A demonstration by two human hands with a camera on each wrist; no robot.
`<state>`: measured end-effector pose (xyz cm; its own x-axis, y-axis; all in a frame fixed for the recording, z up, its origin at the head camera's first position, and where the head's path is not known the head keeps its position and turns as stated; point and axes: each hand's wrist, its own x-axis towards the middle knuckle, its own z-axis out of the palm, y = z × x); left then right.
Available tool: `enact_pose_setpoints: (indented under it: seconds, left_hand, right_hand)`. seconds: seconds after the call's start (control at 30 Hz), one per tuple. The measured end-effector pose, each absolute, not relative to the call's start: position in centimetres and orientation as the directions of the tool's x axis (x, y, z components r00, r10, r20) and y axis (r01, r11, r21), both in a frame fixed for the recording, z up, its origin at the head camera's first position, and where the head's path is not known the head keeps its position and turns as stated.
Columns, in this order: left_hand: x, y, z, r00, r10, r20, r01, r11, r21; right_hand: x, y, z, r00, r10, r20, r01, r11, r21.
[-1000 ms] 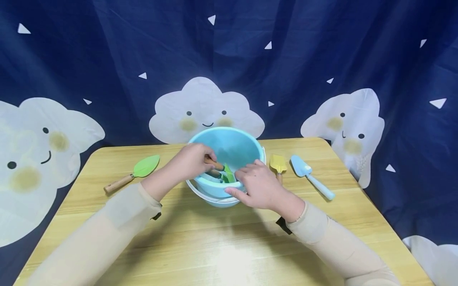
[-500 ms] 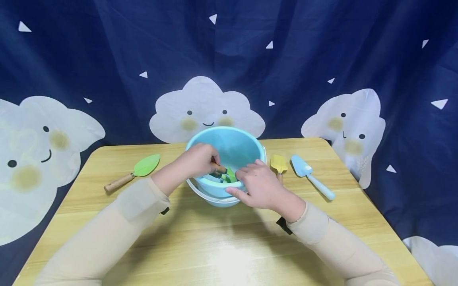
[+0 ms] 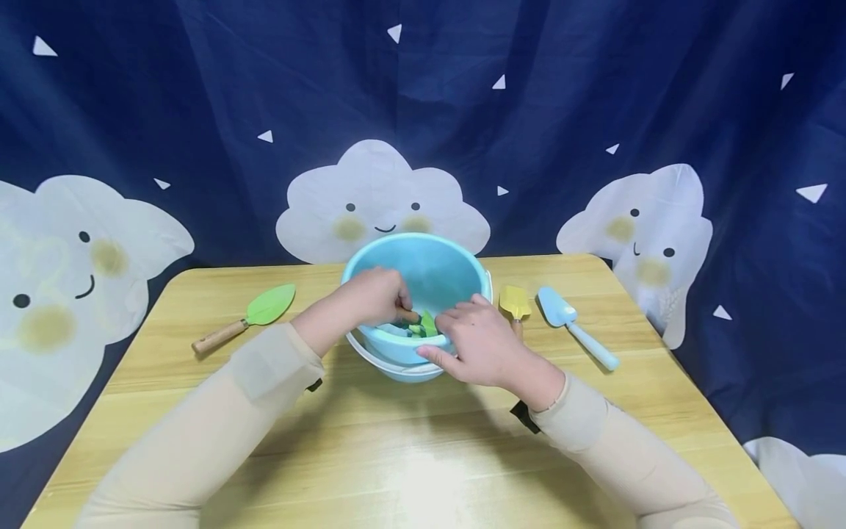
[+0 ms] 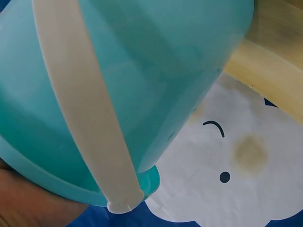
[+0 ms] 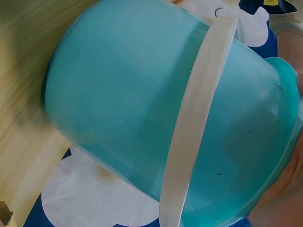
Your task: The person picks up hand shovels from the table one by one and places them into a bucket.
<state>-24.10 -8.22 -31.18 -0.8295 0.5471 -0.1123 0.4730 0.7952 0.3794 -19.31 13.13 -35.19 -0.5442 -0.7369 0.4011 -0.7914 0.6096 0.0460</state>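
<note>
A light blue bucket (image 3: 426, 261) stands at the table's middle, its white handle (image 3: 383, 361) hanging down over the near side. My left hand (image 3: 378, 297) reaches over the rim from the left and holds the wooden handle (image 3: 409, 316) of a small green garden tool (image 3: 428, 323) inside the bucket; the exact kind is hard to tell. More green parts lie beside it, partly hidden. On the near right rim, my right hand (image 3: 479, 342) grips the bucket, thumb outside and fingers over the edge. Both wrist views mostly show the bucket's outer wall (image 4: 156, 61) and white handle (image 5: 196, 113).
Left of the bucket lies a green leaf-shaped trowel (image 3: 271, 305) with a wooden handle. To the right are a small yellow shovel (image 3: 515, 302) and a light blue trowel (image 3: 558, 307). Behind the wooden table (image 3: 370, 455) hangs a dark blue cloud-print curtain (image 3: 436, 95).
My left hand has moved slightly right and lower into the bucket with the wooden-handled green tool, whose handle shows less now. My right hand stays on the rim.
</note>
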Motion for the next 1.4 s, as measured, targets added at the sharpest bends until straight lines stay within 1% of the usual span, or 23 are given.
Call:
enact_pose_setpoints:
  seconds: [0.6, 0.8, 1.4]
  left_hand:
    - [-24.3, -7.6, -31.0, -0.828, 0.492, -0.268, 0.432, 0.865, 0.254]
    - [-24.5, -7.3, -31.1, -0.826, 0.476, -0.302, 0.42, 0.877, 0.235]
    - [-24.4, -7.1, -31.1, -0.829, 0.481, -0.287, 0.437, 0.876, 0.206]
  right_hand:
    - [-19.3, 13.1, -35.2, -0.541, -0.735, 0.408, -0.793, 0.607, 0.043]
    - [-19.4, 13.2, -35.2, -0.54, -0.731, 0.417, -0.792, 0.609, 0.042]
    - [-19.3, 13.1, -35.0, -0.543, -0.735, 0.407, -0.792, 0.609, 0.045]
